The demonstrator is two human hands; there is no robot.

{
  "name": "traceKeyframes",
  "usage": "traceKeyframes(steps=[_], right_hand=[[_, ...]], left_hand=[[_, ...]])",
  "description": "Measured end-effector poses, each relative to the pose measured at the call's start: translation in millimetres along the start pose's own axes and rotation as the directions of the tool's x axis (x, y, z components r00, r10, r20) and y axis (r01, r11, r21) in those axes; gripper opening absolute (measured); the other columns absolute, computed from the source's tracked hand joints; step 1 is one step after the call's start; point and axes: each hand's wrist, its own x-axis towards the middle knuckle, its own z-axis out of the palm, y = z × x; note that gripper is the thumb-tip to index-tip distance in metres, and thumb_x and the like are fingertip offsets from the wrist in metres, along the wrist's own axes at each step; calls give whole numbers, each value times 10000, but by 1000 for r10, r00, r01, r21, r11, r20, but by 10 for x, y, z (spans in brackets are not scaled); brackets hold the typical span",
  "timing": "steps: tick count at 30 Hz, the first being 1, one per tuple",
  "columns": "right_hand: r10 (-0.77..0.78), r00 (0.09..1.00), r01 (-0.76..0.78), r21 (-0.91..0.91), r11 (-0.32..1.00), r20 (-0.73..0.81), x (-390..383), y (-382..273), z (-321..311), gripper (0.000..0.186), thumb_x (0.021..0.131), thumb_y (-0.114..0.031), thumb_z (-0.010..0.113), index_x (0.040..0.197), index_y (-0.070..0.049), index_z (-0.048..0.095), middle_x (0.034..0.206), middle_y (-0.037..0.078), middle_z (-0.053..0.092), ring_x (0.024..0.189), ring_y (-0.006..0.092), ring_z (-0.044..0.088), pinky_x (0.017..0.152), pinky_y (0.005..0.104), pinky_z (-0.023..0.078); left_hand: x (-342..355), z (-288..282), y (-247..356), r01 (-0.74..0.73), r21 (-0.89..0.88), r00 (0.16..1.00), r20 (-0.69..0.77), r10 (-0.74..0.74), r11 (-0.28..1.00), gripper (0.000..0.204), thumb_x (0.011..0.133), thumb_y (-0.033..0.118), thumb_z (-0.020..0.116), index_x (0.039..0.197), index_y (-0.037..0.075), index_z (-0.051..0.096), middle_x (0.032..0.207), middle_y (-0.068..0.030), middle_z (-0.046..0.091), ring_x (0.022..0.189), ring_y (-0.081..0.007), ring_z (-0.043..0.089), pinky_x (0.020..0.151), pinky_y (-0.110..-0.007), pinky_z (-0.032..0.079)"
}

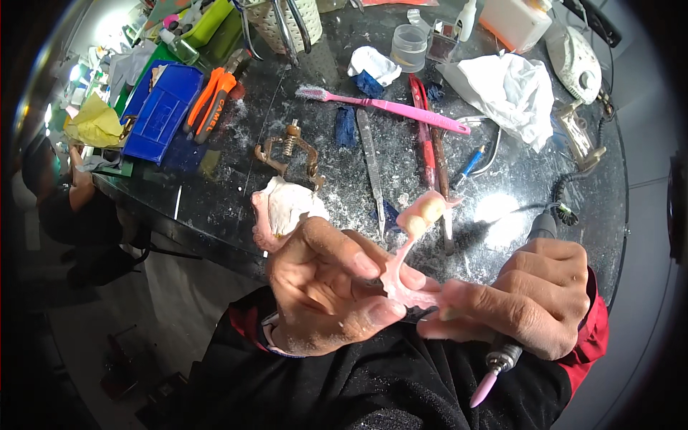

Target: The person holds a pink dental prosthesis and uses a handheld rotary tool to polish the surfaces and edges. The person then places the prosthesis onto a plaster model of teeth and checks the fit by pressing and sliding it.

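My left hand (326, 287) holds a white plaster dental cast (287, 208) in its palm and pinches a pink partial denture (408, 247) between thumb and fingers. The denture carries pale teeth at its upper end. My right hand (534, 297) grips a rotary handpiece (502, 357) whose pink conical bur (484, 389) points down and toward me. The right forefinger and thumb also touch the lower end of the denture. A coiled cord (559, 201) runs from the handpiece across the dark bench.
The dusty black bench (215, 208) holds a pink toothbrush (383, 106), a metal knife tool (369, 161), red pens (424, 140), a brass articulator (290, 152), crumpled white cloth (509, 89), a blue box (161, 115), orange pliers (209, 104). Another person (72, 193) sits at far left.
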Motion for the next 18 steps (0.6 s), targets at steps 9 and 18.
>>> traceKeyframes(steps=[9,18], right_hand=[[13,997,-14,10,1000,78,16,40,-57,451,581,-310,819,905,-46,650,468,-70,454,365,38,394,379,220,203],[51,989,-83,229,970,139,13,133,-52,431,632,-377,771,883,-48,648,494,-58,532,374,44,461,357,207,292]], left_hand=[[94,-135,1,118,-335,990,115,-84,935,609,763,71,733,1229,-2,348,1043,-220,605,985,-285,621,808,-375,533],[120,-91,52,548,-521,836,356,-417,654,928,702,0,758,1401,57,149,831,-153,604,748,-202,611,624,-296,522]])
